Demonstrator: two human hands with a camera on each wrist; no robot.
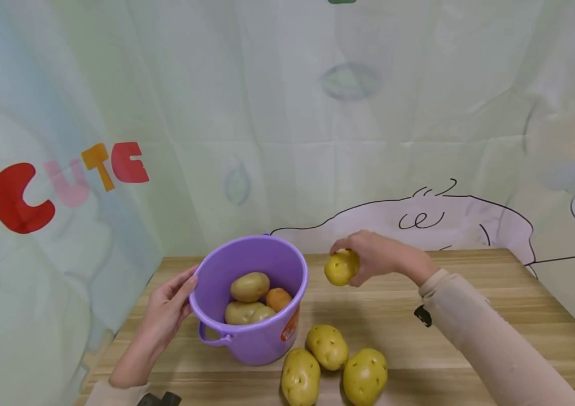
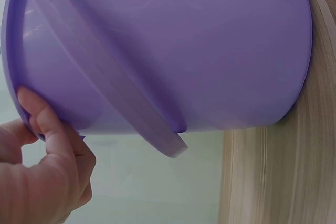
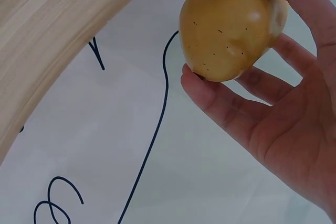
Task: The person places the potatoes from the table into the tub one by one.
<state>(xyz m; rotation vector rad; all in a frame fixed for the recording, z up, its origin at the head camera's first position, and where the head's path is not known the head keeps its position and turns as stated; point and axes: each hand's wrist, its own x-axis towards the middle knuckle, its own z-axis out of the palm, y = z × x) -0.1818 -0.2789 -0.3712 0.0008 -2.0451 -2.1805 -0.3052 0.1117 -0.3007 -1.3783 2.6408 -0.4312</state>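
A purple bucket [image 1: 262,338] stands tilted on the wooden table, its mouth facing me. My left hand [image 1: 166,307] grips its rim on the left side, thumb and fingers pinching the edge, as the left wrist view also shows with the hand [image 2: 50,166]. Inside the bucket lie brownish potatoes [image 1: 250,286] and an orange-coloured round item [image 1: 278,299]. Right of the bucket, my right hand [image 1: 376,256] holds a yellow potato [image 1: 341,268] above the table. In the right wrist view, fingers and thumb curl round this potato [image 3: 231,30].
Three yellow potatoes, one nearest the bucket [image 1: 328,347], one at the left [image 1: 301,376] and one at the right [image 1: 365,376], lie on the wooden table [image 1: 444,349] in front. The bucket's handle [image 2: 105,72] hangs down its side. A printed curtain [image 1: 267,113] stands behind.
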